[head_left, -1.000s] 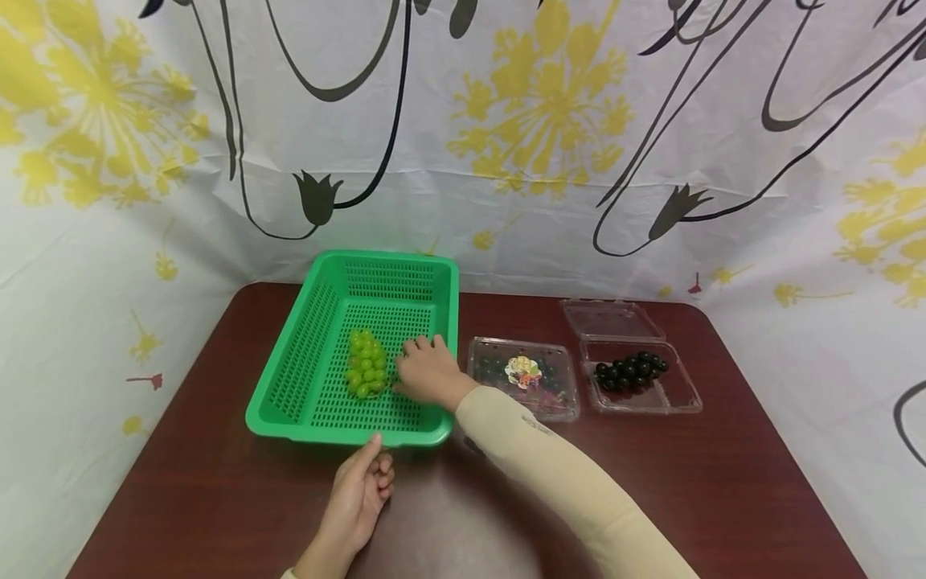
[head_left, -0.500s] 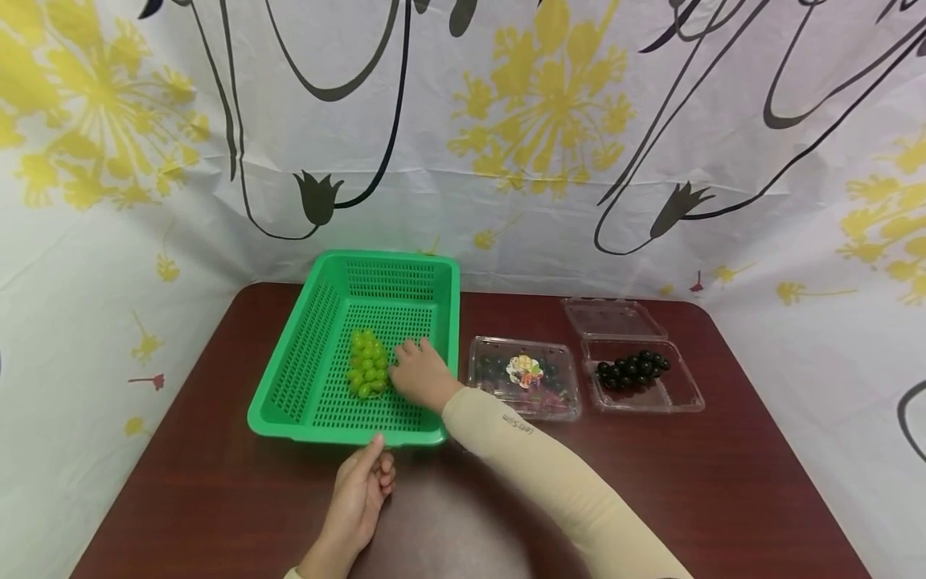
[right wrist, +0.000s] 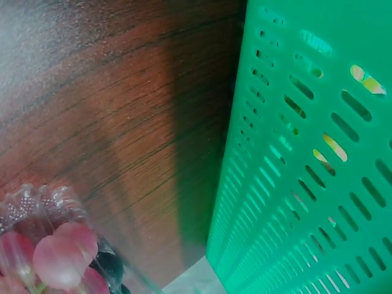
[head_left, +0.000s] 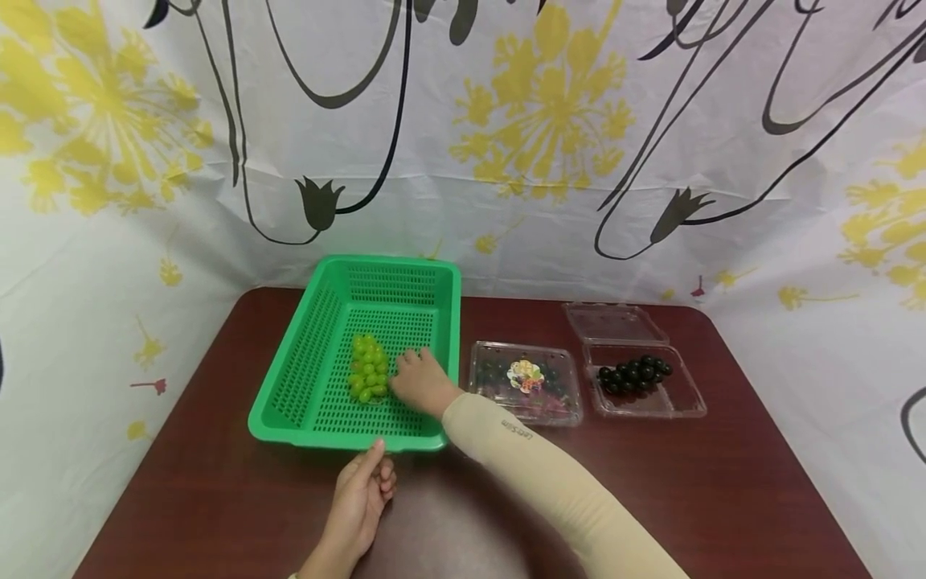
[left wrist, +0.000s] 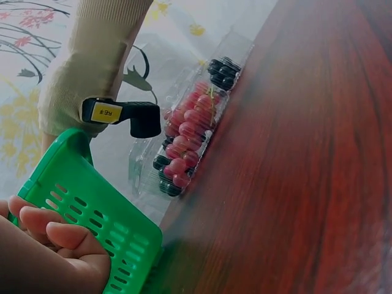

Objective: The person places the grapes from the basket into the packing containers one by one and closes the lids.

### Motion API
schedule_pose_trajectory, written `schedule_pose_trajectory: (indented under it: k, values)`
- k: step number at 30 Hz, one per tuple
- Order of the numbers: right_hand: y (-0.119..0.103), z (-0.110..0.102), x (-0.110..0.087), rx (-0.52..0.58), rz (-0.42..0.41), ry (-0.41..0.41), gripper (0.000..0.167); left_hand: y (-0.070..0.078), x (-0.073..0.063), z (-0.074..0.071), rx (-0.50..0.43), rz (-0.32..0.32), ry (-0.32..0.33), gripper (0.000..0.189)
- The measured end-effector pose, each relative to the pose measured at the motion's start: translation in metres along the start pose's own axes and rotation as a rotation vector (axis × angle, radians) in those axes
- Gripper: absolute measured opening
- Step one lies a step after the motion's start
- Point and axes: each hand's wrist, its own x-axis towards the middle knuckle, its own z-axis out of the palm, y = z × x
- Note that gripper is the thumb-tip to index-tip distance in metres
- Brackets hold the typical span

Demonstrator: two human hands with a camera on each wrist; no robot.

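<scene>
In the head view, a bunch of green grapes point(head_left: 370, 370) lies on the floor of a green perforated plastic basket point(head_left: 285, 430). My right hand point(head_left: 423, 383) is inside the basket, close against the right side of the bunch; its fingers are loosely bent, and no grapes show between them. Whether it touches the grapes is hard to tell. My left hand point(head_left: 359, 494) grips the basket's front rim, thumb on top. The left wrist view shows that hand's curled fingers point(left wrist: 67, 233) at the rim. Only the basket's slotted outer wall point(right wrist: 306, 153) shows in the right wrist view, not the hand.
Right of the basket is a closed clear box point(head_left: 492, 362) with a fruit sticker. Its pink grapes point(left wrist: 187, 128) show in the left wrist view. Farther right, an open clear box point(head_left: 683, 398) holds black grapes point(head_left: 633, 375). A patterned cloth point(head_left: 434, 121) hangs behind the dark red table point(head_left: 687, 482).
My right hand and sleeve have shifted slightly left, nearer the green grapes. The left hand stays on the basket rim. Basket, grapes and boxes keep their places.
</scene>
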Motion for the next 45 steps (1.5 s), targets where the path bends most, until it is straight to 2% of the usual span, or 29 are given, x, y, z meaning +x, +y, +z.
schedule_pose_trajectory:
  k: [5, 9, 12, 25, 31, 35, 40, 45]
  values:
    - [-0.002, -0.001, 0.0, 0.042, -0.028, -0.023, 0.026, 0.001, -0.002, 0.0, -0.009, 0.0, -0.003, 0.033]
    - [-0.003, -0.003, 0.0, 0.14, -0.036, 0.006, 0.02, 0.003, -0.003, 0.001, -0.012, -0.011, 0.003, 0.032]
    - [-0.001, -0.005, 0.0, 0.235, -0.055, 0.048, 0.014, 0.004, -0.003, 0.001, -0.016, -0.024, 0.007, 0.031]
    - [0.009, -0.01, -0.001, 0.662, -0.096, 0.165, 0.023, 0.005, -0.004, 0.004, -0.019, -0.016, -0.026, 0.033]
    - [0.019, -0.015, -0.009, 0.888, -0.09, 0.239, 0.023, 0.005, -0.003, 0.006, -0.072, -0.029, -0.026, 0.034]
    - [0.027, -0.016, -0.016, 0.976, -0.081, 0.297, 0.024, 0.006, -0.004, 0.006, -0.087, -0.04, -0.035, 0.034]
    - [0.035, -0.015, -0.024, 1.077, -0.043, 0.348, 0.023, 0.007, -0.005, 0.007, -0.104, -0.051, -0.032, 0.033]
    - [0.042, -0.018, -0.031, 1.174, 0.007, 0.409, 0.02, 0.006, -0.006, 0.006, -0.12, -0.042, -0.056, 0.032]
